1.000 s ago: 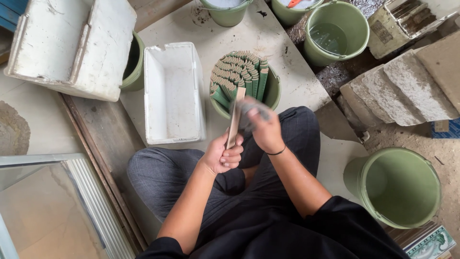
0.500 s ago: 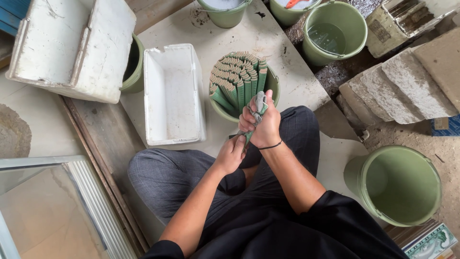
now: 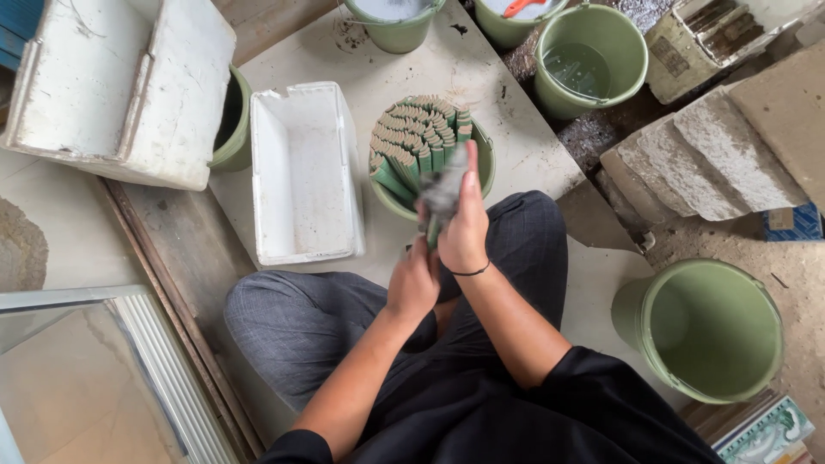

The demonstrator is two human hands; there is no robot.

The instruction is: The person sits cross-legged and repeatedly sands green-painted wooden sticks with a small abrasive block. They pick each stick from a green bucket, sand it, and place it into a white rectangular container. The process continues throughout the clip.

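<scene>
**Right hand slid up the strip with a grey rag**

Since half a second before, the right hand [image 3: 464,228] had travelled up the green strip [image 3: 432,230], its fingers now reaching over the near rim of the bucket of strips [image 3: 427,146]. That hand was closed around a grey rag [image 3: 443,189], blurred with motion, wrapped against the upper part of the strip. Below and just left of it, the left hand [image 3: 412,283] was curled shut on the strip's lower end, holding it upright between the person's knees; only a short length of green showed between the two hands. Directly beyond the grip stood the bucket, packed with rows of like strips on end. Left of the grip lay an open white foam box [image 3: 302,172], just beside the bucket. Well to the right of the grip sat a large green bucket [image 3: 709,331], and farther beyond, another bucket holding water [image 3: 591,58].
</scene>
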